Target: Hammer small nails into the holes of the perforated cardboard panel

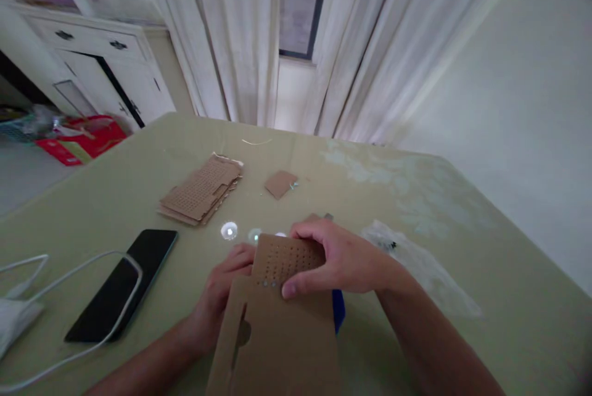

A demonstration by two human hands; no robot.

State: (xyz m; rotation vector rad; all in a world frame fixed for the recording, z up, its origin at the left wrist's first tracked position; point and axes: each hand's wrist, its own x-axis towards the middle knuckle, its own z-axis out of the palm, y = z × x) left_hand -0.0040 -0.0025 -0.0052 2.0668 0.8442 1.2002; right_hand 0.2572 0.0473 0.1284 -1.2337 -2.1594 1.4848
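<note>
Perforated cardboard card sits near the table's front edge, held between both hands above a larger cardboard sheet whose lower part runs out of frame. I see the right hand clasping the card's top edge, thumb pressed on its face; the left hand grips its left side, fingers mostly hidden behind it. Something blue peeks out underneath — I cannot make it out. To the left lie a phone and white cable; further back, a stack of cards — open tabletop lies to the right.
</note>
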